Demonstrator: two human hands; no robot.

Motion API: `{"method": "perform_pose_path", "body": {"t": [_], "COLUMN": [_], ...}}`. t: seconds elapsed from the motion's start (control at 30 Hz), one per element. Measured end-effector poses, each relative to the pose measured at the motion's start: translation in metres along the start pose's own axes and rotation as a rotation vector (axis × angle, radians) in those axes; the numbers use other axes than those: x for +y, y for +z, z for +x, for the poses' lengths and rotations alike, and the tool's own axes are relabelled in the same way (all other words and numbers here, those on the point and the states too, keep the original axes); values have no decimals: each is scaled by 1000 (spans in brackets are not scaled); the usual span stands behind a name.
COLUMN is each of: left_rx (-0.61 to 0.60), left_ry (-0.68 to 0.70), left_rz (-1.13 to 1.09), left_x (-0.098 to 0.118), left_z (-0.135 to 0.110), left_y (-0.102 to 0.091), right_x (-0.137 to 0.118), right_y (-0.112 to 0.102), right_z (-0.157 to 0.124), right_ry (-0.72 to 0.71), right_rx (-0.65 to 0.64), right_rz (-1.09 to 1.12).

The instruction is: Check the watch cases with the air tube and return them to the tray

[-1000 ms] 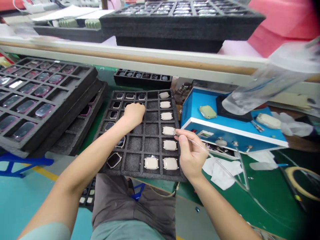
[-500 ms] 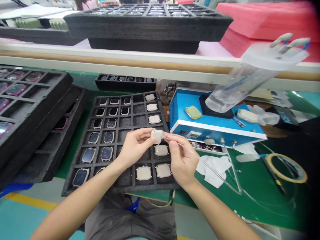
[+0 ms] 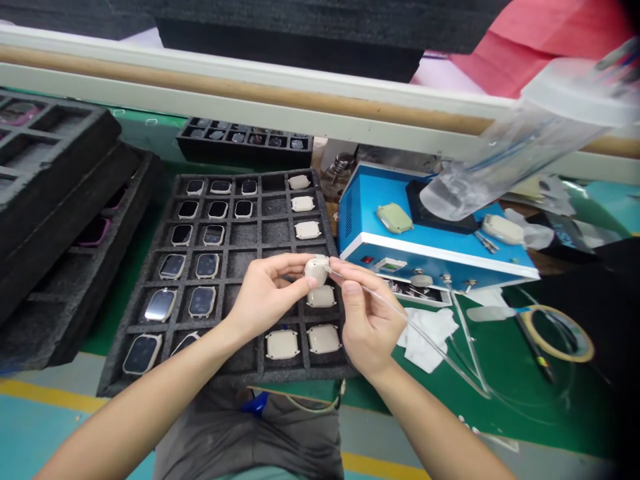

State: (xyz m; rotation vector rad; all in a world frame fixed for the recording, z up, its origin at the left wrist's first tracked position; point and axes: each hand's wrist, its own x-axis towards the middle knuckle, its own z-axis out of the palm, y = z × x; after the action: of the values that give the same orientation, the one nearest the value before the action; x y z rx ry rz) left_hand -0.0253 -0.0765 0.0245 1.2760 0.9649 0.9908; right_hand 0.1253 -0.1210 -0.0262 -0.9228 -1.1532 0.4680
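Grey trousers (image 3: 250,430) are worn; the cloth is seen to be matt, loose and much creased across the lap. A narrow strip of a teal top (image 3: 270,473) is shown at the lower frame edge (its sleeves are cut off by the frame). The left forearm (image 3: 155,397) and right forearm (image 3: 435,420) are left bare, both smoothly tapered toward bare wrists. The left grip (image 3: 270,290) and right grip (image 3: 373,323) are likewise seen as bare hands, slim-fingered; on the right, a short, rounded thumbnail (image 3: 353,287) can be made out.
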Motion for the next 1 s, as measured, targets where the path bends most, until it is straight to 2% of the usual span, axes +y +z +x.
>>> {"method": "perform_pose_path", "body": {"t": [1.0], "left_rx": [-2], "left_ry": [45], "left_rz": [34], "left_x": [1], "left_z": [0], "left_y": [0], "right_x": [1], "right_y": [-2], "right_z": [2], "right_ry": [-11], "right_rx": [-23], "right_rz": [-27]}}
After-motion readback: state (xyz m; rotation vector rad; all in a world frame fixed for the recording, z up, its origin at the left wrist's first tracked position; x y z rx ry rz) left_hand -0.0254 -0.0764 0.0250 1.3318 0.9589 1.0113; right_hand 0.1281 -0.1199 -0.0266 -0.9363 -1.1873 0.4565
